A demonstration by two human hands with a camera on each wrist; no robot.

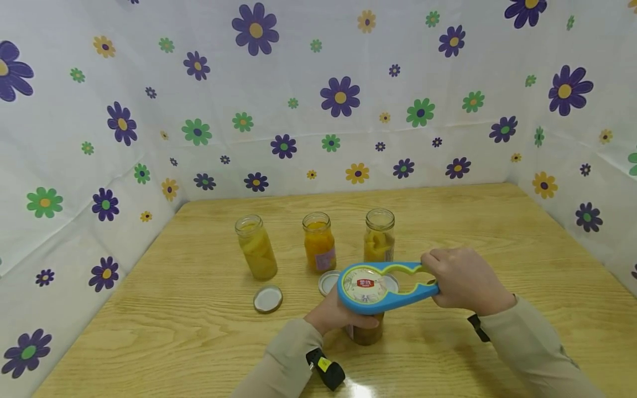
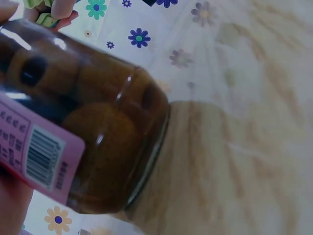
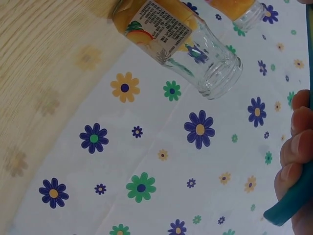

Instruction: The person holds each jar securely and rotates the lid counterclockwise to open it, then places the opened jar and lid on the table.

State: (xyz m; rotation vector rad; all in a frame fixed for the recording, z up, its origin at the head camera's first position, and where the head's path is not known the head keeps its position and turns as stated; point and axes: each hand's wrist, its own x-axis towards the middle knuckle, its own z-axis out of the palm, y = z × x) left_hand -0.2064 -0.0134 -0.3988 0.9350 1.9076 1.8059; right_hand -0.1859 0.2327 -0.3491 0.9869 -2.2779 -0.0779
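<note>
My left hand grips a glass jar of brown, round contents, partly hidden under the tool above it. The left wrist view shows the jar close up, with a pink barcode label. A blue and lime-green jar opener surrounds the jar's printed lid. On the right, my right hand holds the opener's two handles together at their ends. In the right wrist view, curled fingers wrap a blue handle.
Three lidless jars stand behind the hands: one with pale yellow fruit, one with orange fruit, one with yellow pieces. Loose lids lie on the wooden table: one at left, others partly covered by the opener. Flowered cloth encloses the table.
</note>
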